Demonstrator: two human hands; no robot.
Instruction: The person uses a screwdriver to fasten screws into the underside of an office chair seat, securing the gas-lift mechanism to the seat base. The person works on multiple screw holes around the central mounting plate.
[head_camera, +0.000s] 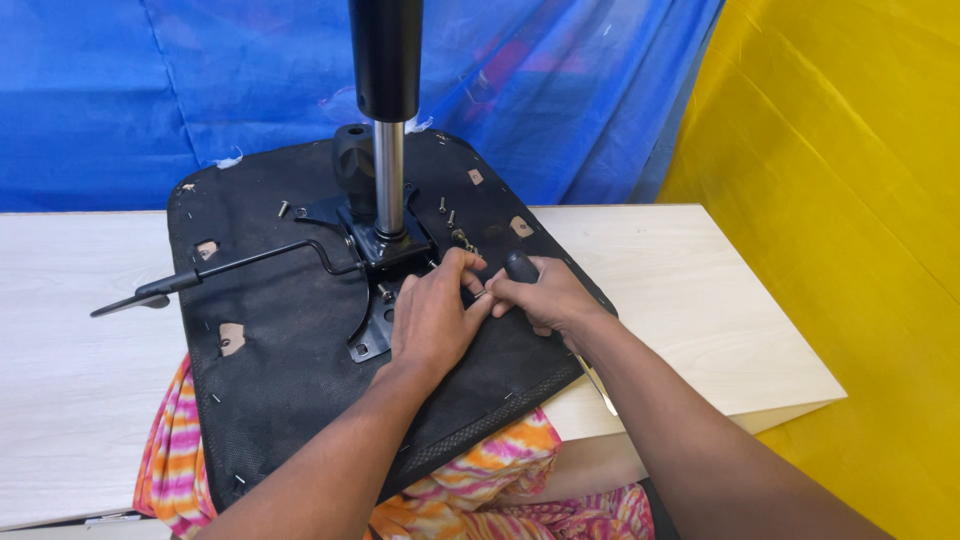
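Note:
An upside-down black office chair seat (270, 370) lies on a pale wooden table (700, 310). A black metal mechanism plate (385, 250) is fixed to the seat, and a chrome and black gas cylinder (388, 130) stands upright from it. My left hand (432, 318) rests on the plate's front right corner, fingertips pinching a small metal part. My right hand (545, 295) grips a tool with a black handle (520, 265), its tip meeting my left fingers. Several loose screws (447, 212) lie on the seat behind my hands.
A black adjustment lever (150, 292) sticks out left from the mechanism over the table. Blue sheeting (150, 90) hangs behind, yellow sheeting (850, 200) to the right. Striped orange and pink fabric (500, 480) covers my lap under the seat's front edge.

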